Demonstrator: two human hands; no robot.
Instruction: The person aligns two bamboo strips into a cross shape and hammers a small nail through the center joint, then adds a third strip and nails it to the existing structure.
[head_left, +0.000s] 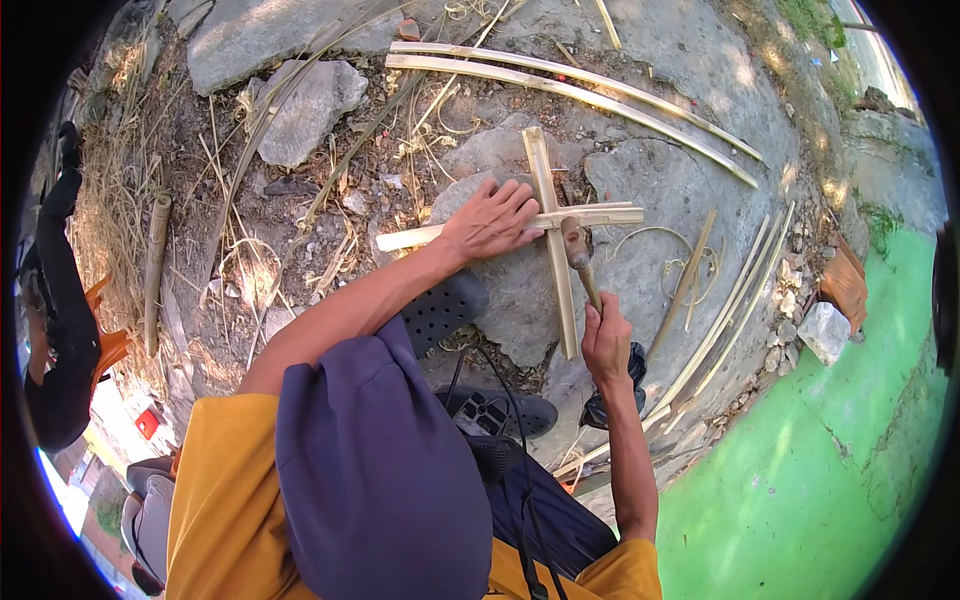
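Two pale split bamboo strips lie crossed on a flat grey stone. My left hand (490, 218) grips the crosswise strip (408, 239) just left of the crossing, its fingers over the top. The lengthwise strip (562, 290) runs from above the crossing down toward my feet. My right hand (607, 340) is closed around the handle of a hammer (577, 243) with a brownish head. That head is over the crosswise strip, right of the crossing; whether it touches the bamboo I cannot tell.
Two long bamboo strips (570, 78) lie beyond my hands, and several thinner ones (735, 300) lie to the right. A loose rock (312, 112) sits at the far left. My dark clogs (447, 308) stand close below. Green-painted ground (790, 500) stretches along the right; another person (65, 330) is at the left edge.
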